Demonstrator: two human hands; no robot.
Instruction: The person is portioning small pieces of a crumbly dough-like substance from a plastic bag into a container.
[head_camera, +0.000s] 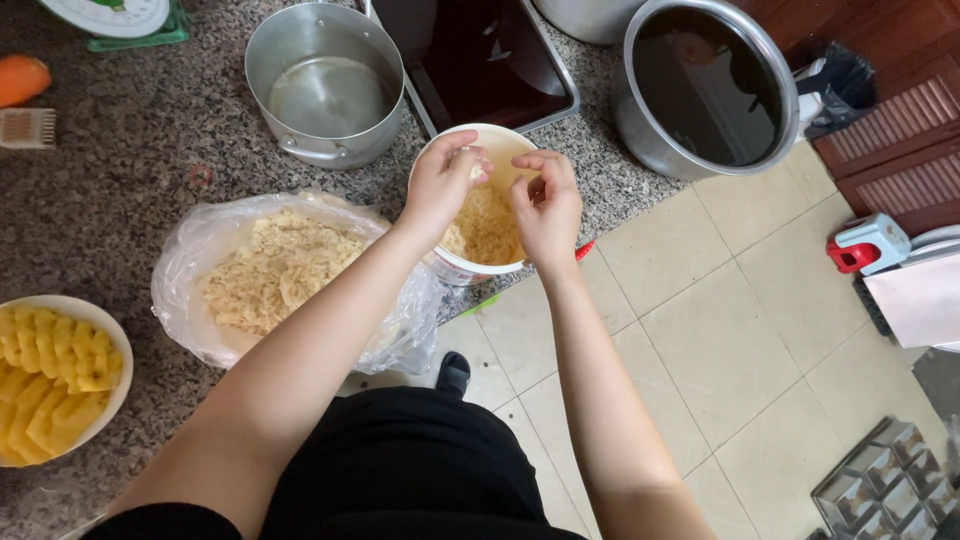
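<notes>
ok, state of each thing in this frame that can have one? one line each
left hand: over the cream round bowl, fingers pinched on a pale bit
right hand: over the same bowl, fingers curled
cream round bowl: part full of pale shreds
clear plastic bag: open, holding pale shreds
small steel pot: lidless, empty
large steel pot: lidless, inside dark
white bowl of yellow slices: full
</notes>
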